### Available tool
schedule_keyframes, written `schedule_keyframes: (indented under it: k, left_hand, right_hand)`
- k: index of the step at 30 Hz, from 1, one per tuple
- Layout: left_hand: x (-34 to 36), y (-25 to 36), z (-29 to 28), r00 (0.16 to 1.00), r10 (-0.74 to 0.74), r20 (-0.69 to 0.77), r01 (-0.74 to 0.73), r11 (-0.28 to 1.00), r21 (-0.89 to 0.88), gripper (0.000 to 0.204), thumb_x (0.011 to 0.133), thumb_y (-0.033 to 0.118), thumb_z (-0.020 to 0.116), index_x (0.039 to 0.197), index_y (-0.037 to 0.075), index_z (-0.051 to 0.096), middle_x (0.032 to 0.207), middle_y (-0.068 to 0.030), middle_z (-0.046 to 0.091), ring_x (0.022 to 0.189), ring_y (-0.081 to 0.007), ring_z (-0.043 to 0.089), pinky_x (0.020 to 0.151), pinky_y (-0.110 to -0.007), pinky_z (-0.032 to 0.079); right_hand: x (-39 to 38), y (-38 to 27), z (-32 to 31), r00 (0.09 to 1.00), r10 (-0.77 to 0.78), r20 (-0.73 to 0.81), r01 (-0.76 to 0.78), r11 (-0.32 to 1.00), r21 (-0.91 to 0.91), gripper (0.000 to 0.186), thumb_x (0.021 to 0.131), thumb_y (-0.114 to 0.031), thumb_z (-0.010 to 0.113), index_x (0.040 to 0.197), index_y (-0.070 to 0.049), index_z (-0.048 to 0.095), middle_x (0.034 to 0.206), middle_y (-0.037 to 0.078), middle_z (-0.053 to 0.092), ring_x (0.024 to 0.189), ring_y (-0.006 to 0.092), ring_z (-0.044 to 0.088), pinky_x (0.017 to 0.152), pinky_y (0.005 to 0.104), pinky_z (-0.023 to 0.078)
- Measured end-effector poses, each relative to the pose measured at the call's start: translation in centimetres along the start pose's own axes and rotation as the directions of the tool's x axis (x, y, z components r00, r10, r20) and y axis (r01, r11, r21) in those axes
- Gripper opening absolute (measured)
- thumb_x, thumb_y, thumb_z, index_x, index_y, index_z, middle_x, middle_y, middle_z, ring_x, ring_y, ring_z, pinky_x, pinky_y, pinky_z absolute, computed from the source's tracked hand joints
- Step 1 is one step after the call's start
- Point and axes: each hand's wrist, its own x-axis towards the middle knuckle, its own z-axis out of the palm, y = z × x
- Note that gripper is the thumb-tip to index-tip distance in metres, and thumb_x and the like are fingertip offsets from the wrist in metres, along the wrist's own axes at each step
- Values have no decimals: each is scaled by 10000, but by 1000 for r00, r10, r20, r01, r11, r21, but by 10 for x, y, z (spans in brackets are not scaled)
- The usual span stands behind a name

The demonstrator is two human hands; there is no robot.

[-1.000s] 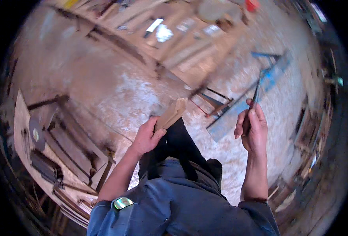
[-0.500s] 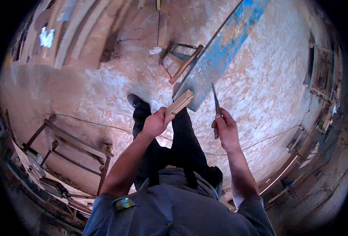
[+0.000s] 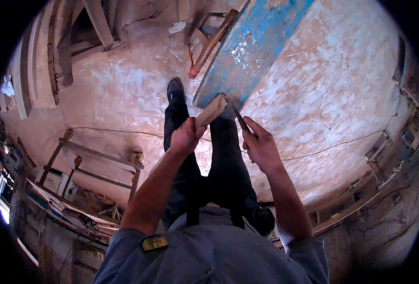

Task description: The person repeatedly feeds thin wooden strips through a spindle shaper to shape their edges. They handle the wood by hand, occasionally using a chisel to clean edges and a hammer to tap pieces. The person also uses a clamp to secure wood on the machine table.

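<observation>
My left hand (image 3: 185, 138) is closed round a pale wooden piece (image 3: 210, 111), whose far end lies over the near end of a long, worn board with flaking blue paint (image 3: 259, 42). My right hand (image 3: 261, 146) grips a narrow, dark bladed tool (image 3: 239, 117), its tip raised close beside the wood's far end; whether they touch I cannot tell. Both hands are over my dark-trousered legs. Just left of the board lies a wooden-framed tool with an orange cord (image 3: 212, 42).
Timber pieces (image 3: 96, 21) lie at the upper left. A wooden frame with knobbed posts (image 3: 100, 154) stands at the left, near stacked boards. A thin cable (image 3: 313, 150) runs across the dusty floor (image 3: 337, 94). More wooden items line the right rim.
The view has swung so the blue board lies nearer the centre. My right hand has moved left and up, bringing the blade close to the wood in my left hand.
</observation>
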Motion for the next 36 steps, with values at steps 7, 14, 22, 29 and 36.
schedule_keyframes:
  k: [7, 14, 22, 29, 36]
  left_hand:
    - [-2, 2, 0, 1000, -8, -1, 8, 1000, 24, 399, 875, 409, 639, 1018, 52, 534, 911, -170, 657, 851, -368, 652, 696, -474, 519]
    - [0, 4, -2, 1000, -16, 10, 16, 1000, 15, 408, 873, 406, 646, 1024, 43, 537, 908, -157, 651, 855, -359, 650, 704, -465, 520]
    - [2, 3, -3, 999, -8, 31, 8, 1000, -5, 429, 871, 428, 641, 1000, 29, 548, 897, -159, 650, 843, -356, 651, 705, -463, 524]
    - [3, 0, 0, 998, 63, -2, -63, 998, 20, 458, 867, 456, 636, 992, 25, 545, 850, -168, 661, 806, -367, 664, 677, -474, 533]
    - [11, -3, -2, 988, -58, 147, 64, 997, -41, 470, 877, 442, 632, 1089, 30, 549, 926, -208, 661, 897, -414, 640, 753, -489, 515]
  right_hand:
    - [7, -12, -12, 990, 101, 101, -108, 992, 68, 428, 949, -190, 547, 1355, -59, 519, 638, 19, 510, 422, 59, 371, 367, 232, 266]
    - [14, -57, -26, 971, 175, 161, -156, 980, -125, 424, 943, -176, 547, 1343, -35, 525, 625, 20, 505, 393, 57, 351, 353, 235, 250]
    - [26, -75, -20, 983, 116, 141, -65, 944, -323, 393, 908, -165, 578, 1269, -10, 576, 625, 25, 528, 518, 90, 462, 418, 277, 333]
    - [27, -84, -2, 991, 114, 72, -70, 890, -450, 357, 910, -160, 555, 1232, -13, 595, 650, 54, 547, 544, 112, 495, 446, 292, 370]
    - [17, -69, 16, 991, -131, -13, 95, 785, -612, 320, 906, -182, 554, 1163, 0, 612, 1040, 262, 652, 967, 423, 633, 851, 457, 505]
